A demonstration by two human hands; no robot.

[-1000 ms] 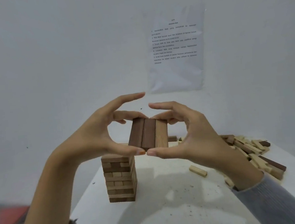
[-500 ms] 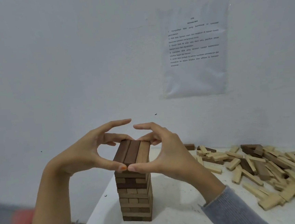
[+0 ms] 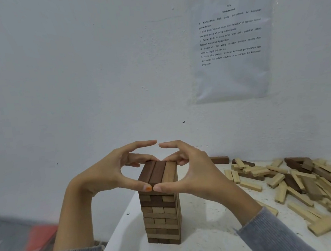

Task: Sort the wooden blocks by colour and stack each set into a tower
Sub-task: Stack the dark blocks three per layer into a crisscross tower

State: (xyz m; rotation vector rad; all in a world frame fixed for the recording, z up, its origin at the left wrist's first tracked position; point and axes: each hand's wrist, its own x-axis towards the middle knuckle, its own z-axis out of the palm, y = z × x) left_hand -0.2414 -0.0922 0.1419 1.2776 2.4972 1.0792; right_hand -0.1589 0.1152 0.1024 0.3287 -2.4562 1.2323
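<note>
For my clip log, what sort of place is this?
Probably a plain indoor task-recording corner: a white table against a white wall, a printed instruction sheet taped up, and loose wooden blocks heaped nearby.

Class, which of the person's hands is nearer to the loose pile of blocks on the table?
Right. The right hand pinches the top layer on the side facing the pile; the left hand pinches the far side, beyond the tower.

The tower [image 3: 161, 215] stands near the left edge of the table [image 3: 211, 247]. Its top layer [image 3: 158, 173] is pinched between the left hand [image 3: 107, 174] and the right hand [image 3: 194, 172], thumbs in front, fingers behind. Loose blocks [image 3: 310, 188] lie scattered to the right, and a sheet [image 3: 231, 45] hangs on the wall behind.
</note>
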